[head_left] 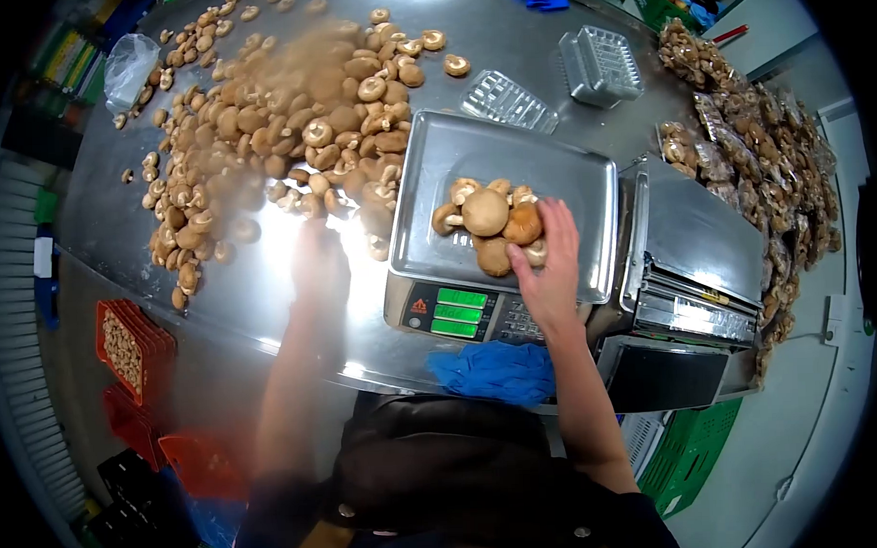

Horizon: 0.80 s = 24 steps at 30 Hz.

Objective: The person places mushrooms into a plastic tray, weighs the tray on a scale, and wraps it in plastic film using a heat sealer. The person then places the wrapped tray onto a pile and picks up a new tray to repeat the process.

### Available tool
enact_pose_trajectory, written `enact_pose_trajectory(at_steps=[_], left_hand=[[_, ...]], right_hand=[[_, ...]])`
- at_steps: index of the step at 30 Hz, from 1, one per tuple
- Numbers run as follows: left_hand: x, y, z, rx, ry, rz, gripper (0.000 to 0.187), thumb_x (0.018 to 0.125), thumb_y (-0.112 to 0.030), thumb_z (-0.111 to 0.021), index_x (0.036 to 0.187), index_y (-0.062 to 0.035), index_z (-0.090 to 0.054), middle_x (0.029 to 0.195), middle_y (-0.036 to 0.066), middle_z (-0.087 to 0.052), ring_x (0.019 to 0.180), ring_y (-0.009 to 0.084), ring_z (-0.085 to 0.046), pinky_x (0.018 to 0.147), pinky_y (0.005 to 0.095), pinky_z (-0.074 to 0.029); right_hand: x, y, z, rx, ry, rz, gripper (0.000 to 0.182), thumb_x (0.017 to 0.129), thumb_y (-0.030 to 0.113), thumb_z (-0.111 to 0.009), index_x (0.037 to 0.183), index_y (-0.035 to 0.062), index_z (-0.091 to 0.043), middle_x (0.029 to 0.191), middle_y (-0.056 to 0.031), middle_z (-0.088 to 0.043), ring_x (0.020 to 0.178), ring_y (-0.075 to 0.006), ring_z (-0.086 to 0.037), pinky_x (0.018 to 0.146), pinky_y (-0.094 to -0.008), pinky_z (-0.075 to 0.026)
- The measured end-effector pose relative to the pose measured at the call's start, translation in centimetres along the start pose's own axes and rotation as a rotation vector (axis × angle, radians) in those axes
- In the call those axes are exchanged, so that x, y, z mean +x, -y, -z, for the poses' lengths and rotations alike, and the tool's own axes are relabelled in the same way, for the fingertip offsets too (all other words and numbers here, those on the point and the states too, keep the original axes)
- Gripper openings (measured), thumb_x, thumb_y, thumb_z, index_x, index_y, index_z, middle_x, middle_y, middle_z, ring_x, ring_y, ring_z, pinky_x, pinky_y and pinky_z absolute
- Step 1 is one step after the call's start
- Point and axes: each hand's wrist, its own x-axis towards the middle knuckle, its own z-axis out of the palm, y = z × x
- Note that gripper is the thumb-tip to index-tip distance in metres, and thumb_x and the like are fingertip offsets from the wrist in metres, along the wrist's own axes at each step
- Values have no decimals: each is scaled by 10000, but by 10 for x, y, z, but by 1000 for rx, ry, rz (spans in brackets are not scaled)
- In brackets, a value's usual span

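Note:
A small heap of brown shiitake mushrooms (485, 213) sits in a clear plastic punnet on the metal pan (590, 182) of a weighing scale. My right hand (554, 260) curves round the right side of this heap, thumb and fingers against a mushroom (524, 224) at its edge. To the left of the scale, my left hand (317, 259) hangs over the shiny table, near the front of a large pile of loose shiitake mushrooms (279, 125). Blur and a hazy patch on the lens hide its fingers. The scale's green display (456, 313) is lit, its digits too small to read.
Clear punnets (600, 67) are stacked behind the scale, with another punnet (510, 99) lying nearer. A wrapping machine (694, 255) stands at right, beside many bagged mushrooms (763, 166). Blue cloth or gloves (490, 372) lie at the front edge. Red crates (132, 347) stand lower left.

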Motion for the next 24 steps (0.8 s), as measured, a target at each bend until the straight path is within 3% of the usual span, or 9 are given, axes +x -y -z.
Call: enact_pose_trajectory(at_steps=[4, 7, 9, 13, 15, 17, 21, 22, 24], left_hand=[[-3, 24, 6, 150, 2, -157, 348, 706, -11, -649, 1045, -54, -583, 1027, 118, -585, 919, 292, -557, 841, 412, -412], [11, 22, -3, 239, -200, -259, 390, 688, -36, -663, 1069, -46, -579, 1062, 119, -589, 1011, 319, -535, 901, 424, -394], [24, 4, -9, 198, -116, -273, 500, 654, -17, -673, 1142, -47, -567, 1190, 129, -550, 1196, 340, -439, 1027, 435, -323], [45, 19, -34, 376, -91, -379, 511, 644, 11, -673, 1141, -65, -577, 1203, 106, -554, 1208, 328, -442, 1059, 471, -291], [42, 18, -31, 182, -175, -420, 501, 645, 29, -665, 1132, -56, -582, 1189, 116, -563, 1181, 333, -473, 1050, 459, -314], [31, -5, -12, 70, -247, -384, 418, 713, 24, -675, 1118, -27, -586, 1153, 127, -582, 1118, 302, -527, 972, 362, -414], [-9, -27, 24, -677, 8, 218, 265, 837, -66, -661, 1069, 35, -582, 1019, 94, -623, 936, 172, -592, 850, 287, -466], [-21, -44, 35, -595, 115, 181, 240, 885, -114, -616, 1057, 48, -577, 948, 103, -630, 876, 167, -615, 802, 282, -491], [-50, -58, 41, -712, 366, 506, 242, 937, -190, -533, 997, 40, -577, 884, 97, -640, 784, 181, -639, 741, 291, -520]], right_hand=[[-1, 9, 10, 129, -116, 8, 395, 826, 77, -631, 1201, 5, -532, 1285, -169, -502, 1284, -333, -391, 1058, -419, -324], [-4, 15, 12, 150, -151, 82, 309, 823, 24, -609, 1127, 1, -561, 1244, -162, -537, 1212, -330, -477, 1023, -409, -371], [-9, 14, 14, 152, -129, 132, 278, 825, 9, -596, 1102, 0, -568, 1222, -161, -552, 1193, -332, -495, 1011, -408, -384], [-15, 23, 19, 175, -153, 159, 219, 821, -23, -580, 1039, 0, -593, 1138, -160, -594, 1145, -335, -527, 987, -405, -409], [-17, 20, 25, 171, -192, 127, 219, 813, -48, -576, 1026, -2, -599, 1111, -152, -608, 1092, -312, -563, 949, -385, -444], [-22, 19, 32, 217, -217, 53, 225, 809, -61, -572, 1024, 0, -602, 1115, -149, -608, 1065, -301, -579, 929, -374, -459], [-28, 38, 31, 235, -74, 188, 327, 787, -8, -644, 1103, 27, -570, 1144, -133, -587, 1042, -291, -581, 902, -360, -472], [-29, 52, 27, 225, -9, 257, 393, 769, 27, -673, 1144, 35, -553, 1170, -128, -569, 1061, -286, -565, 908, -363, -467], [-35, 77, 9, 211, 129, 385, 510, 740, 80, -711, 1214, 47, -525, 1216, -122, -534, 1095, -279, -535, 923, -369, -455]])
